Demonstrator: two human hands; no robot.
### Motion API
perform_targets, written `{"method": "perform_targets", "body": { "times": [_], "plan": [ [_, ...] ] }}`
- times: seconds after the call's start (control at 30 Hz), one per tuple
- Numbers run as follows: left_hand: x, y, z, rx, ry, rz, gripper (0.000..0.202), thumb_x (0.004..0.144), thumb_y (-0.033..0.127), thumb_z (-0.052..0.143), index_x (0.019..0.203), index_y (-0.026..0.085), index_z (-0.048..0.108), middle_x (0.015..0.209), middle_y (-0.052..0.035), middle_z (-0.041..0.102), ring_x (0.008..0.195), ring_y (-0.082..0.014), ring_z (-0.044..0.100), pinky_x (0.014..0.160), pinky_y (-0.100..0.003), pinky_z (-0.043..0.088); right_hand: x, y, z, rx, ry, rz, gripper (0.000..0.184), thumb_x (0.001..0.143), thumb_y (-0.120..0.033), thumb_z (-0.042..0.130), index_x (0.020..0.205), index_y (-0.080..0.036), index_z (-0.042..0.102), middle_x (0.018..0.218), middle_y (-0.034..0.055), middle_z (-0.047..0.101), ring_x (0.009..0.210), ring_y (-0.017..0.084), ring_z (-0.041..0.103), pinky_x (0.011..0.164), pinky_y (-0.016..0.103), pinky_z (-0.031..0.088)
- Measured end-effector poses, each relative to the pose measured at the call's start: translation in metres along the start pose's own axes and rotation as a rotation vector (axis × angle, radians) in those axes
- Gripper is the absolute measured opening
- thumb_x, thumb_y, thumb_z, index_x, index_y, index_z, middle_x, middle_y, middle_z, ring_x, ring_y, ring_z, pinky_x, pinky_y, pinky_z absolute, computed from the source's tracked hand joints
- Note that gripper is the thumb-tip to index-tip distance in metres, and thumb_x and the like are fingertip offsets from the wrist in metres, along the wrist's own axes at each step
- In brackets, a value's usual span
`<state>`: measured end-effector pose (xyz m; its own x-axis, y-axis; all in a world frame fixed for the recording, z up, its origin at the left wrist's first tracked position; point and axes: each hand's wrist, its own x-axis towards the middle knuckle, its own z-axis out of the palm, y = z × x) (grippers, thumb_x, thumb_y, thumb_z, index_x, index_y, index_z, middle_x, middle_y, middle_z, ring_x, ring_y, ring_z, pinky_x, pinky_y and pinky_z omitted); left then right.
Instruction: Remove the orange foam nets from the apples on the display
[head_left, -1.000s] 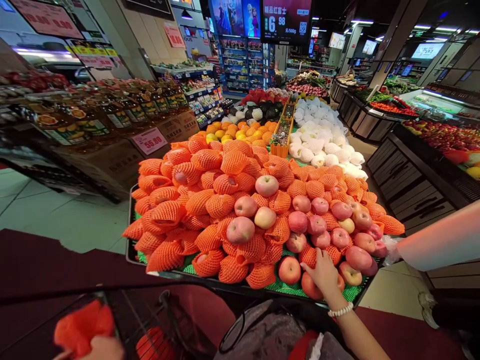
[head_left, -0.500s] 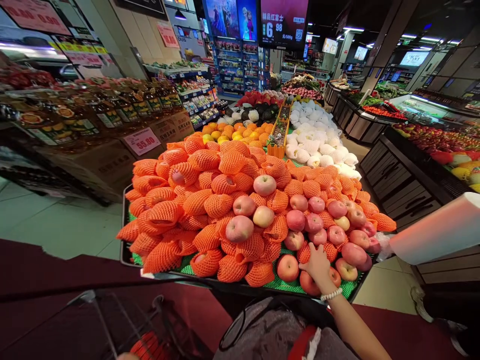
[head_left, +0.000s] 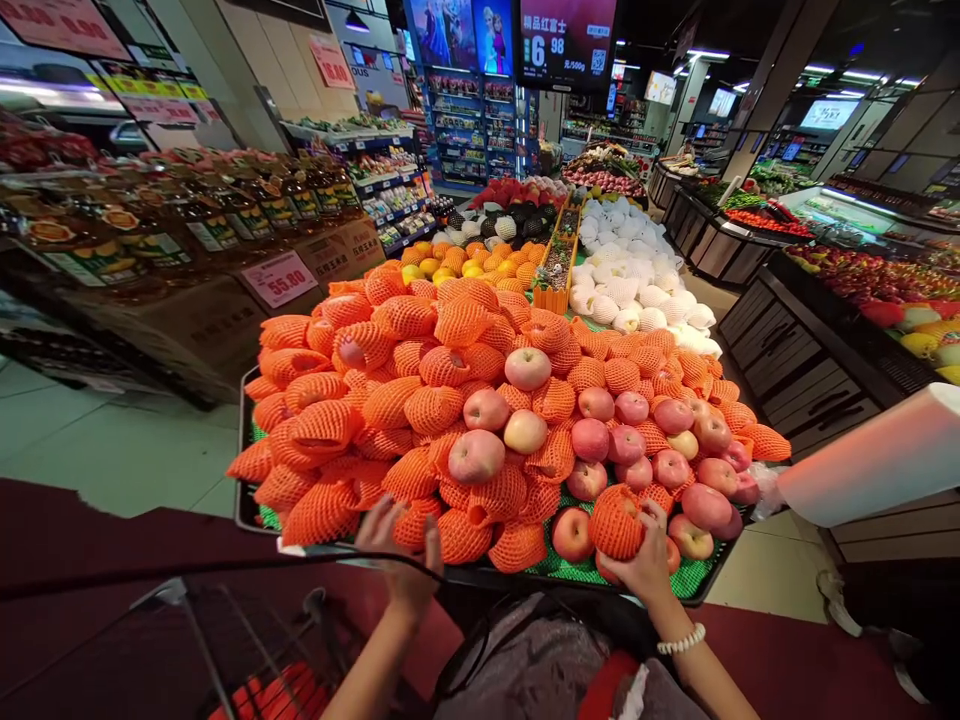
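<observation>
A big display tray [head_left: 247,505] holds a heap of apples, most of them wrapped in orange foam net sleeves [head_left: 390,400], with several bare pink apples [head_left: 592,440] on the right side. My right hand [head_left: 641,565] grips one apple in an orange net [head_left: 616,522], lifted just above the tray's front edge. My left hand [head_left: 401,550] reaches up to the front of the heap, fingers apart, touching a netted apple [head_left: 416,520].
A shopping cart [head_left: 247,640] with orange nets inside stands below me at the left. A white roll of plastic bags [head_left: 874,460] juts in from the right. Behind the heap lie oranges [head_left: 465,262] and white-netted fruit [head_left: 637,280]. Shelves line the left aisle.
My right hand has picked up a netted apple from the tray's front. My left hand came up from the cart to the heap's front edge, no longer holding the orange net.
</observation>
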<state>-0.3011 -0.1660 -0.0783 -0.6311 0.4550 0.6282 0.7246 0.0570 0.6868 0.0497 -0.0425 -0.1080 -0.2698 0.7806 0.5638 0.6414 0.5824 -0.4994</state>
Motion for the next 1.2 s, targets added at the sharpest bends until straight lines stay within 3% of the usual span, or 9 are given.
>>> {"method": "perform_targets", "body": {
  "times": [0.1, 0.17, 0.3, 0.43, 0.57, 0.7, 0.9, 1.07, 1.2],
  "plan": [
    [-0.008, 0.051, 0.032, -0.279, -0.432, 0.027, 0.025, 0.102, 0.044, 0.054, 0.108, 0.023, 0.067, 0.108, -0.0099, 0.071, 0.106, -0.0298, 0.067, 0.097, -0.054, 0.054, 0.007, -0.023, -0.014, 0.162, 0.007, -0.172, 0.061, 0.082, -0.034, 0.082, 0.124, -0.027, 0.038, 0.140, 0.0158, 0.047, 0.130, 0.034, 0.058, 0.102, 0.056, 0.058],
    [-0.015, 0.080, 0.048, -0.516, -0.750, -0.057, 0.036, 0.101, 0.051, 0.059, 0.123, 0.024, 0.068, 0.118, -0.0106, 0.073, 0.109, -0.0286, 0.069, 0.096, -0.047, 0.057, 0.017, -0.040, -0.025, 0.253, -0.034, -0.282, 0.052, 0.087, -0.032, 0.079, 0.121, -0.027, 0.040, 0.141, 0.0153, 0.048, 0.133, 0.032, 0.058, 0.104, 0.054, 0.059],
    [-0.029, 0.114, 0.070, -1.156, -1.135, -0.576, 0.091, 0.077, 0.072, 0.080, 0.149, 0.023, 0.053, 0.144, -0.0142, 0.062, 0.138, -0.0380, 0.054, 0.117, -0.053, 0.043, 0.034, -0.071, -0.041, 0.266, -0.047, -0.406, 0.029, 0.096, -0.032, 0.068, 0.116, -0.025, 0.049, 0.137, 0.0140, 0.050, 0.133, 0.031, 0.056, 0.103, 0.051, 0.057],
    [-0.038, 0.119, 0.083, -1.277, -0.984, -0.986, 0.074, 0.077, 0.064, 0.081, 0.134, 0.019, 0.064, 0.137, -0.0136, 0.066, 0.133, -0.0381, 0.056, 0.118, -0.053, 0.039, 0.046, -0.098, -0.062, 0.022, -0.077, -0.408, 0.010, 0.099, -0.025, 0.066, 0.107, -0.023, 0.061, 0.120, 0.0089, 0.067, 0.114, 0.028, 0.057, 0.109, 0.054, 0.042],
    [-0.041, 0.115, 0.086, -1.232, -0.835, -1.030, 0.074, 0.073, 0.058, 0.083, 0.133, 0.020, 0.063, 0.142, -0.0136, 0.062, 0.140, -0.0390, 0.049, 0.122, -0.053, 0.036, 0.061, -0.112, -0.079, 0.136, -0.315, -0.467, 0.019, 0.103, -0.039, 0.064, 0.094, -0.022, 0.064, 0.094, 0.0011, 0.075, 0.088, 0.021, 0.057, 0.089, 0.040, 0.043],
    [-0.044, 0.109, 0.080, -1.145, -0.800, -0.948, 0.093, 0.070, 0.062, 0.084, 0.147, 0.021, 0.048, 0.152, -0.0151, 0.051, 0.146, -0.0399, 0.041, 0.122, -0.052, 0.033, 0.066, -0.107, -0.077, 0.173, -0.394, -0.326, 0.034, 0.111, -0.028, 0.046, 0.083, -0.021, 0.064, 0.082, 0.0008, 0.071, 0.075, 0.017, 0.056, 0.072, 0.033, 0.040],
    [-0.034, 0.113, 0.067, -1.022, -0.796, -0.579, 0.094, 0.061, 0.066, 0.090, 0.130, 0.023, 0.043, 0.133, -0.0108, 0.051, 0.127, -0.0321, 0.051, 0.107, -0.040, 0.044, 0.058, -0.092, -0.059, 0.080, -0.464, 0.047, 0.021, 0.083, -0.033, 0.085, 0.083, -0.020, 0.068, 0.071, 0.0002, 0.069, 0.064, 0.019, 0.063, 0.058, 0.029, 0.042],
    [-0.018, 0.124, 0.059, -0.747, -0.897, -0.282, 0.084, 0.050, 0.068, 0.097, 0.097, 0.023, 0.044, 0.101, -0.0014, 0.052, 0.095, -0.0217, 0.052, 0.085, -0.029, 0.045, 0.050, -0.087, -0.045, 0.272, -0.417, 0.076, 0.050, 0.076, -0.041, 0.087, 0.117, -0.019, 0.068, 0.113, 0.0132, 0.078, 0.099, 0.031, 0.075, 0.082, 0.040, 0.060],
    [-0.010, 0.126, 0.055, -0.596, -1.012, -0.220, 0.074, 0.060, 0.076, 0.088, 0.089, 0.022, 0.047, 0.101, -0.0043, 0.065, 0.089, -0.0229, 0.056, 0.082, -0.031, 0.044, 0.031, -0.076, -0.029, 0.518, -0.389, 0.171, 0.054, 0.075, -0.050, 0.086, 0.117, -0.021, 0.068, 0.116, 0.0143, 0.078, 0.103, 0.031, 0.076, 0.090, 0.046, 0.063]
  ]
}}
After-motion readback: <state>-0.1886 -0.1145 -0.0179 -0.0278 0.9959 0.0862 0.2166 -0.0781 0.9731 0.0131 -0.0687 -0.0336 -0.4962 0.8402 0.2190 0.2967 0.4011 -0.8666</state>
